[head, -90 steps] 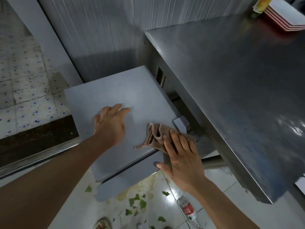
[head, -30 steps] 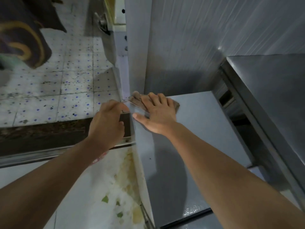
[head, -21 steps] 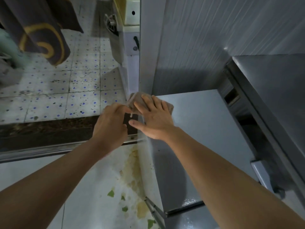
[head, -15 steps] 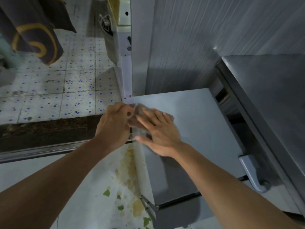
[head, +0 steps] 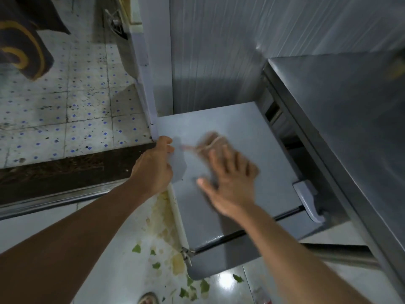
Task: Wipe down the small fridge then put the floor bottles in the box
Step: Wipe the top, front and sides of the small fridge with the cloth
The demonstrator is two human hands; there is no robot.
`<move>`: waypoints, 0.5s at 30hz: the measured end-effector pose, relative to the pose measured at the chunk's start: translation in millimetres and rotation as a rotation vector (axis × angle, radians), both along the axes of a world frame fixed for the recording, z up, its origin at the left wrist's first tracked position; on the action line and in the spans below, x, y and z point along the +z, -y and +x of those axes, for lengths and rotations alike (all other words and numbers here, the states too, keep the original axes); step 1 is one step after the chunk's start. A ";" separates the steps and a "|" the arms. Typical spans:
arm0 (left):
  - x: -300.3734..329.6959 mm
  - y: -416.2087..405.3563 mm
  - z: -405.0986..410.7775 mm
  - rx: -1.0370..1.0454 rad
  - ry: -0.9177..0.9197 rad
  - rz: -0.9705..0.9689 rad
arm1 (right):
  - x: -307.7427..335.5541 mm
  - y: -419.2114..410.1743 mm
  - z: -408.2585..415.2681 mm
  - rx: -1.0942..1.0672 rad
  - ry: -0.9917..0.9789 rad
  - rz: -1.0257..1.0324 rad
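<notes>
The small grey fridge [head: 252, 150] stands below me, between a doorway and a steel table. My right hand [head: 230, 183], blurred by motion, presses flat on a brown cloth [head: 210, 142] lying on the fridge top. My left hand [head: 153, 167] holds the fridge's left top edge, fingers curled over it. A plastic bottle [head: 260, 296] with a red label lies on the floor at the bottom edge, partly hidden by my right forearm.
A steel table [head: 350, 128] runs along the right, overhanging the fridge side. Behind is a ribbed metal wall [head: 241, 51]. Green leaf scraps [head: 192, 284] and yellowish stains litter the white floor. A dark door threshold [head: 54, 172] and speckled tiles lie left.
My right hand has swept the cloth from the fridge's back left corner rightward and toward me across the top. My left hand stayed at the left edge.
</notes>
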State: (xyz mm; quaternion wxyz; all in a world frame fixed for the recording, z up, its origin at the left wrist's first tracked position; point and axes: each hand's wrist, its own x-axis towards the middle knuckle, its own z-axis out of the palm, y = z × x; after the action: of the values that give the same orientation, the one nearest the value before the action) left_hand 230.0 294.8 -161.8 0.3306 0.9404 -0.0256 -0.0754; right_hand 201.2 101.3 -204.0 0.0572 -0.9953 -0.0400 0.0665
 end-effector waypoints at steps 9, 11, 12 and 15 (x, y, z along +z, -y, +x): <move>-3.6 7.7 -21.1 0.014 0.025 0.138 | 8.5 30.3 -39.5 0.223 0.015 -0.060; -7.0 17.3 -26.2 -0.008 0.067 0.162 | 8.4 66.5 -30.8 0.077 0.003 -0.132; -9.1 21.3 -28.6 -0.020 0.081 0.162 | 7.9 83.3 -26.0 0.008 -0.006 -0.160; -14.2 27.1 -34.4 -0.020 0.103 0.168 | 9.0 115.1 -9.7 -0.187 -0.031 -0.170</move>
State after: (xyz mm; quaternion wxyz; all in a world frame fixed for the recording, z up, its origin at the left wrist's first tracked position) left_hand 195.6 267.7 -175.9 0.2483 0.9671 -0.0457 -0.0323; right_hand 191.5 -13.8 -195.0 -0.0209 -0.9949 0.0597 0.0792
